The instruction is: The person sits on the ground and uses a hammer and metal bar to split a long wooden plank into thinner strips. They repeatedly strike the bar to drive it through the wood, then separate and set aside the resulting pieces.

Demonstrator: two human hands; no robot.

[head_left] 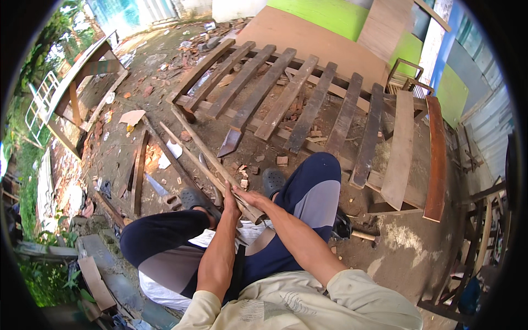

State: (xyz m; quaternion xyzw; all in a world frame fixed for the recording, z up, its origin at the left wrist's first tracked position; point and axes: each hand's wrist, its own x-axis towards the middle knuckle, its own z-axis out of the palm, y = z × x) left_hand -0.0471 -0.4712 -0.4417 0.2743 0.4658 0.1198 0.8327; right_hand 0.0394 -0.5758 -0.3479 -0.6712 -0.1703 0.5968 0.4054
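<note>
Apparently, the left hand (231,204) and right hand (252,199) clamp long wooden strips (206,148), near ends between the knees (319,170); uneven pressure (or a loosened grip) could let them slip.

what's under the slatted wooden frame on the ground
Between the slats, dirt ground and scattered reddish rubble show through. Whatever lies directly beneath each slat is covered, so I can't tell.
</note>
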